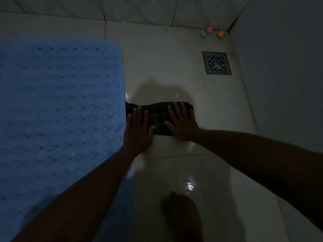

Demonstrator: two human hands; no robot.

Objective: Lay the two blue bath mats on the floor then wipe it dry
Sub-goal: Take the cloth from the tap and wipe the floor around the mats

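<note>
Dim bathroom, pale tiled floor [174, 70] wet and glinting low in the frame. Filling the left half: blue bath mat [57, 109], bumpy, laid flat, rounded corner toward upper centre. A second blue edge [120, 203] just visible lower centre beneath the left forearm; cannot tell whether a separate mat. At centre, dark striped cloth [157, 117] folded on the floor, left end touching the mat's edge. Left hand [138, 130] flat on the cloth's left part, fingers spread, grip wide, pressing rather than holding. Right hand [181, 123] likewise flat on the right part, grip wide. Upper right: square metal drain [216, 63]. Near the far corner, small coloured balls [208, 30].
</note>
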